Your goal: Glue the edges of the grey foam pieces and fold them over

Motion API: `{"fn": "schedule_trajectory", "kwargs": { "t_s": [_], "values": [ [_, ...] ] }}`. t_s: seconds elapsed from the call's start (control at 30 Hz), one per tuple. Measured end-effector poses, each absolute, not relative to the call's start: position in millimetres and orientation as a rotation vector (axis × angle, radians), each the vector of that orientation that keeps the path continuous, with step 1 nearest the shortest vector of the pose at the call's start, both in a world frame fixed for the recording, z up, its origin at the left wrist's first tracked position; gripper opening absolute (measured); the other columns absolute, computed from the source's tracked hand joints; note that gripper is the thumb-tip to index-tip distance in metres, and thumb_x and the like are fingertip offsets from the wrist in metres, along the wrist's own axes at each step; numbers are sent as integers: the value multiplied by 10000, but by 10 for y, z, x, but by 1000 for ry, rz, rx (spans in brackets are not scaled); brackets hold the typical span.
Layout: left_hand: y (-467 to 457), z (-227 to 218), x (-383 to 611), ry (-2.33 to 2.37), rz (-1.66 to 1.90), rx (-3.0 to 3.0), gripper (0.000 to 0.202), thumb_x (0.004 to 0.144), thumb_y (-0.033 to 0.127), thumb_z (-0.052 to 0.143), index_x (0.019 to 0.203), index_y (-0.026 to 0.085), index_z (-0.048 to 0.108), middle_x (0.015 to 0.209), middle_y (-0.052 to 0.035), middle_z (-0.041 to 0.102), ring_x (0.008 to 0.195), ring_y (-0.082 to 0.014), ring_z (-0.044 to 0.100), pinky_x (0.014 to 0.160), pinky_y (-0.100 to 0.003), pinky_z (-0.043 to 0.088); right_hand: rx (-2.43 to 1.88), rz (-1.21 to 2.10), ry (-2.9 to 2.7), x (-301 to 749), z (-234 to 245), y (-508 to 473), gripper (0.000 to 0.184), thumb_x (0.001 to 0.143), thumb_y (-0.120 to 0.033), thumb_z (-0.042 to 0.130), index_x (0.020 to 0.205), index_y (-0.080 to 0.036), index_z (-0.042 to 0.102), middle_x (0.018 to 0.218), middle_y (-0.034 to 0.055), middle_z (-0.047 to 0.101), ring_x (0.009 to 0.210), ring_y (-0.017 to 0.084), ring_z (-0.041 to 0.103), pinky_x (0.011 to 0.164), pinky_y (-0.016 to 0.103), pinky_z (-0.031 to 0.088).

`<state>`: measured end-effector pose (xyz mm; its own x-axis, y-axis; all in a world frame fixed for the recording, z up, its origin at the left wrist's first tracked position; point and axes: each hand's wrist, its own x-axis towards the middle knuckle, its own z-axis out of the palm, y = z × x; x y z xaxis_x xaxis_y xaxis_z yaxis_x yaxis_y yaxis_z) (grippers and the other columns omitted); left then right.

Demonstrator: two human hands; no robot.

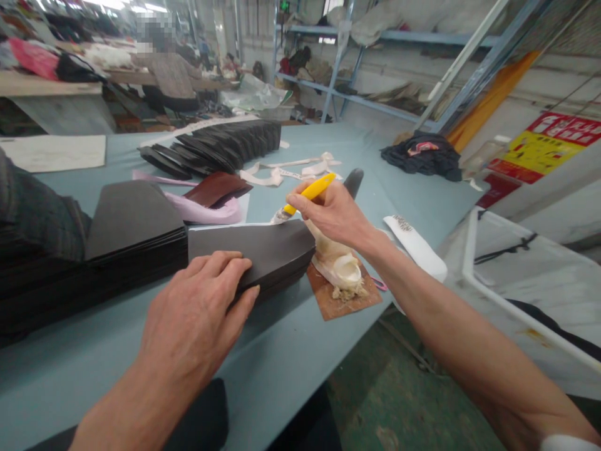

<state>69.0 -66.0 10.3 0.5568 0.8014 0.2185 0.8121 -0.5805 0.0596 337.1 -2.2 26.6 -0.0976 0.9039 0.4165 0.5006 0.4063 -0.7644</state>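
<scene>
My left hand [200, 313] lies flat, fingers together, pressing on a small stack of dark grey cut pieces [263, 250] on the blue-grey table [282, 351]. My right hand [331, 213] is closed round a yellow-handled brush [310, 191], whose tip touches the far edge of the top piece. Just right of the stack, a lump of pale glue [340, 266] sits on a brown scrap of board [345, 300].
A taller stack of dark pieces [131, 238] stands to the left, and a fanned row of black pieces [220, 147] lies farther back. A brown piece [218, 188], pink strips, white tape, dark cloth [422, 156] and a white frame [474, 263] are around. A person sits far back.
</scene>
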Motion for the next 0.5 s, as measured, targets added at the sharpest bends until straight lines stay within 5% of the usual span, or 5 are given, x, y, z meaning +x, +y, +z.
{"fn": "schedule_trajectory", "kwargs": {
  "t_s": [0.23,0.5],
  "values": [
    [-651,130,705,-1434,-326,-2739,359,1036,368,516,1292,206,709,1361,-132,738,1199,-384,705,1020,-606,637,-1287,452,-1767,3518,337,-144,347,989,-489,699,859,-170,742,710,-17,637,684,127,530,658,294,377],
    [-658,196,718,-1477,-331,-2793,446,1061,408,406,1265,193,738,1352,-156,745,1216,-409,714,1037,-624,610,-1563,136,-1827,3605,534,-291,271,968,-369,725,778,-183,775,672,-6,653,629,129,510,644,309,343]
  ]
}}
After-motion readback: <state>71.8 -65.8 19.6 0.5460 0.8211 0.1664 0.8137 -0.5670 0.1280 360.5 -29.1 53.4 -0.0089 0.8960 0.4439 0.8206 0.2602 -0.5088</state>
